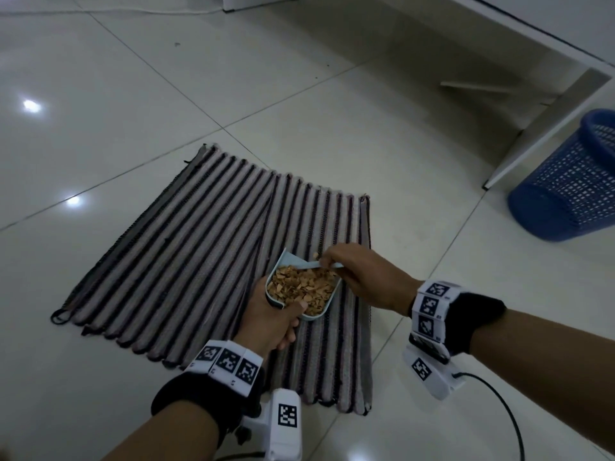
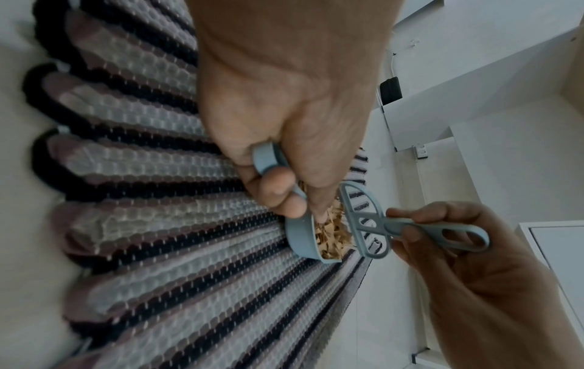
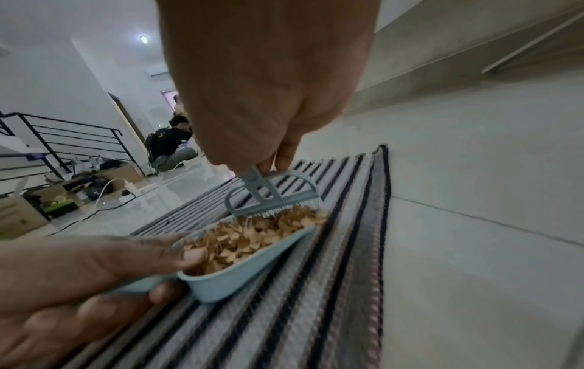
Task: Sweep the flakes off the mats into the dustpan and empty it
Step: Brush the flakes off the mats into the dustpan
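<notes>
A light blue dustpan [image 1: 318, 311] heaped with tan flakes [image 1: 301, 285] hovers over the striped mats [image 1: 186, 261]. My left hand [image 1: 276, 319] grips its handle, thumb on the rim. My right hand [image 1: 359, 277] pinches the handle of a small blue brush [image 1: 327, 265], whose bristles rest at the pan's open mouth. In the left wrist view the brush [image 2: 373, 224] stands against the dustpan [image 2: 303, 239] beside my left hand [image 2: 284, 189]. In the right wrist view the brush [image 3: 271, 197] meets the flakes [image 3: 252, 237] in the dustpan [image 3: 240, 277]; my right hand [image 3: 268, 159] holds its handle.
A blue mesh waste basket [image 1: 569, 181] stands on the white tiled floor to the right, beside a white table leg [image 1: 545, 128]. In the right wrist view a seated person [image 3: 170, 144], boxes and cables [image 3: 104, 194] lie far off by a black stair rail.
</notes>
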